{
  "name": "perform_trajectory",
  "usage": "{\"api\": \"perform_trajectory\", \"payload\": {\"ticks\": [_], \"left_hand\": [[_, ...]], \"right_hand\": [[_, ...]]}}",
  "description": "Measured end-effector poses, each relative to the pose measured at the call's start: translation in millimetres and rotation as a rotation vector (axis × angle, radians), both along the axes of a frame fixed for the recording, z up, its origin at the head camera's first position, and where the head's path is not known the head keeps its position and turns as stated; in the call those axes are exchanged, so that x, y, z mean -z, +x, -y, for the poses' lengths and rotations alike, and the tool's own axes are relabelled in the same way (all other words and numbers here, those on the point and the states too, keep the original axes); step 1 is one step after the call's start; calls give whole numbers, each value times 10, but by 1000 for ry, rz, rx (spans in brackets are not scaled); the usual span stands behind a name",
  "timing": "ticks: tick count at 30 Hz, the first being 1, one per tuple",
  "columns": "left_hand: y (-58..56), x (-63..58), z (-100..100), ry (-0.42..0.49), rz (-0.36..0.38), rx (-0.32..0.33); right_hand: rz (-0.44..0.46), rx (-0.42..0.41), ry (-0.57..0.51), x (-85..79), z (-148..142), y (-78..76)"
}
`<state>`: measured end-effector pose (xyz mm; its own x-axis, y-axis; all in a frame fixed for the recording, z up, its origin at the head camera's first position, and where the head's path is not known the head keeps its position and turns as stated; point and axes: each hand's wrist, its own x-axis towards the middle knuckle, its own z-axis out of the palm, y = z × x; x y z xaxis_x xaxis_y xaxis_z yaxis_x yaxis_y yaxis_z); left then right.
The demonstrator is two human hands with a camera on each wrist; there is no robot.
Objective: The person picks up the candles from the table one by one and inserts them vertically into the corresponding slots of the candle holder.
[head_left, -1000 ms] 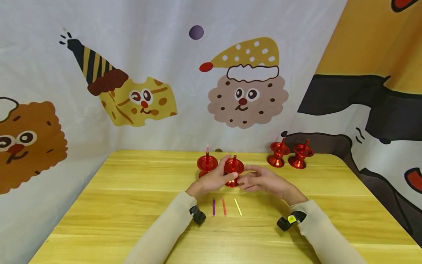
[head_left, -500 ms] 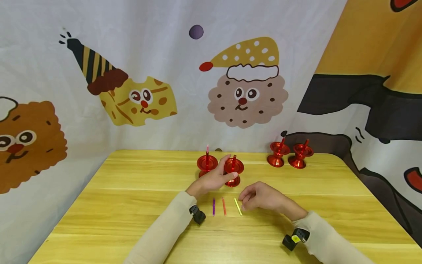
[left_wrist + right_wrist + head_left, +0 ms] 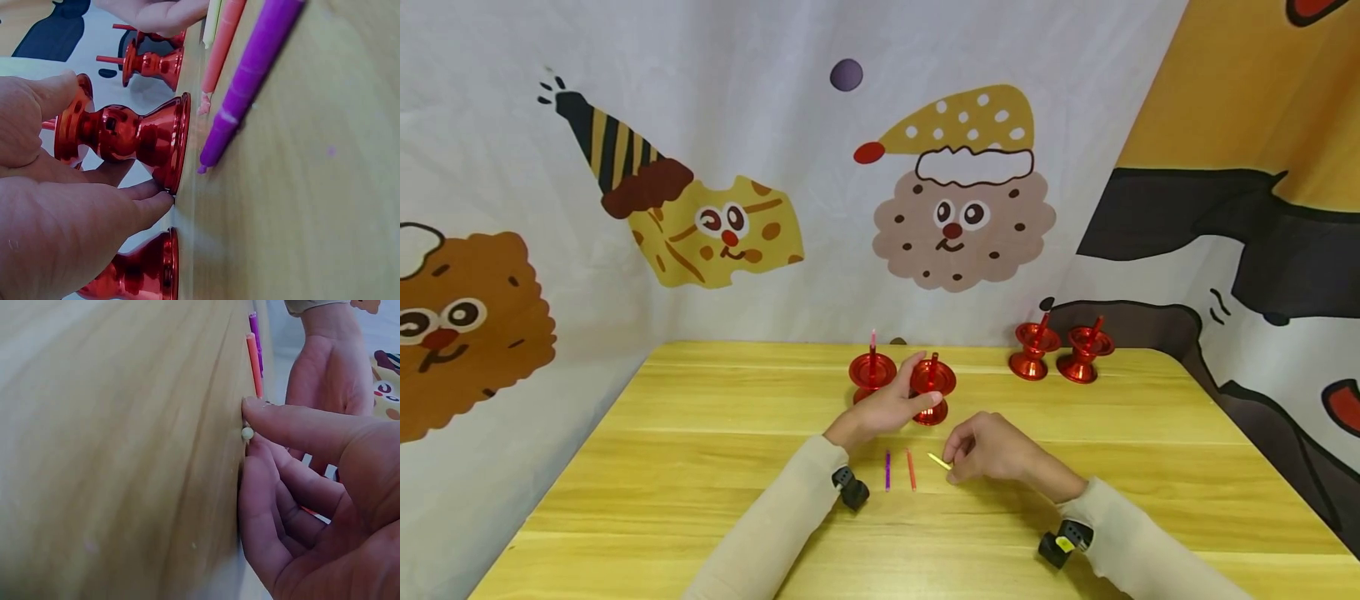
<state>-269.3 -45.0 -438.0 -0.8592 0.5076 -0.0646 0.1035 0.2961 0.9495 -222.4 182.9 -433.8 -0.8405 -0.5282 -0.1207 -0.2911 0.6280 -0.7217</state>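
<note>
My left hand [image 3: 883, 410] grips a shiny red candle holder [image 3: 938, 408], thumb at its front and fingers behind it. In the left wrist view this candle holder [image 3: 119, 132] stands upright on the table, its stem between thumb and fingers. A short red peg [image 3: 934, 360] rises from its cup. Just in front, my right hand [image 3: 996, 450] pinches one end of a thin yellow candle [image 3: 937, 459] at the tabletop. The right wrist view shows only the end of that yellow candle [image 3: 247, 433] between thumb and fingertips. An orange-red candle [image 3: 912, 471] and a purple candle [image 3: 887, 472] lie to its left.
Left of the held one is another red candle holder [image 3: 872, 369] with a pink-tipped candle [image 3: 873, 337] upright in it. Two more red candle holders, one near [image 3: 1028, 364] and one farther right [image 3: 1079, 368], stand at the back right. A printed cloth [image 3: 820, 317] hangs behind the wooden table [image 3: 700, 433].
My right hand has left the candle holder, come down toward me and taken the yellow candle, which is now turned at a different angle. My left hand has stayed at the candle holder.
</note>
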Motion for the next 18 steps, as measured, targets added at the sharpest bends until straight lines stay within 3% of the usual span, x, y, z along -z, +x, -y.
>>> {"api": "perform_trajectory", "payload": {"ticks": [9,18], "left_hand": [[9,-22,1,-18,-8,4],[2,-10,1,5,-2,12]], "right_hand": [[-96,-35,90,-69,-68,6],[-160,-112,96,-69,-117,-30]]}}
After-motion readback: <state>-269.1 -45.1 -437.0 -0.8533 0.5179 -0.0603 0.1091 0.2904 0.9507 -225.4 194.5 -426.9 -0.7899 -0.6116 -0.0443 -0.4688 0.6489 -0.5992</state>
